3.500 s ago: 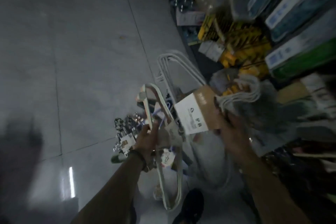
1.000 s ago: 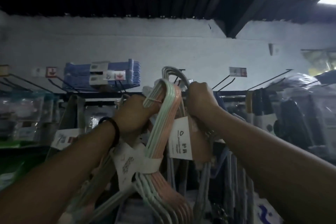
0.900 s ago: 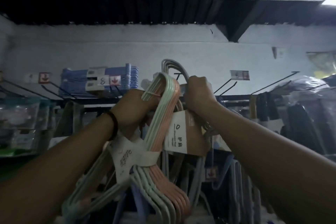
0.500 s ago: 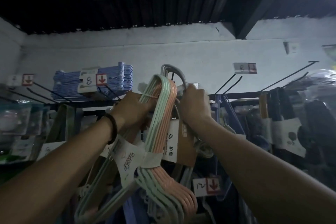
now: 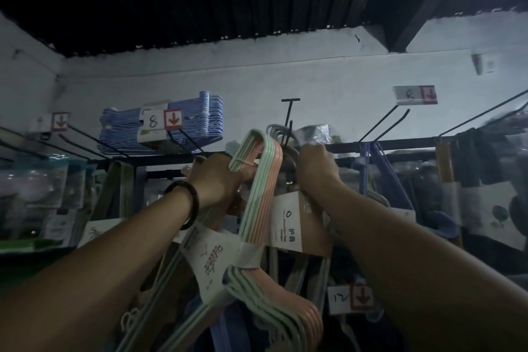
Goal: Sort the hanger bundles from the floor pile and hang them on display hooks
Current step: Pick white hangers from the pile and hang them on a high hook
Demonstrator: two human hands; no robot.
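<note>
Both arms up at rack height. My right hand [image 5: 314, 171] is clamped round the necks of the grey hanger bundle [image 5: 297, 226], the one w/ the brown card sleeve hanging just under the wrist. Its wire tops poke out above the knuckles, right at the black display hook [image 5: 289, 117], which rises just above that hand. Can't tell if the tops are over the prong yet or only beside it: too dark, fingers in the way. My left hand [image 5: 220, 180] grips the pastel hanger bundle [image 5: 260, 203] by its necks, tight beside the right hand, w/ the pastel arc touching or nearly touching the grey wires. Risks, as I judge them: release the right too soon, before the tops seat on the prong, & the grey bundle drops to the floor. The pastel bundle crowds the same spot, so its hooks could snag the grey wires or the prong & drag stuff off when either hand pulls away. The blue hanger stack [image 5: 208, 117] sits up & left of the left hand, apart, no issue. Overhead reach + poor light, so misjudging the prong tip is the likeliest cause.
</note>
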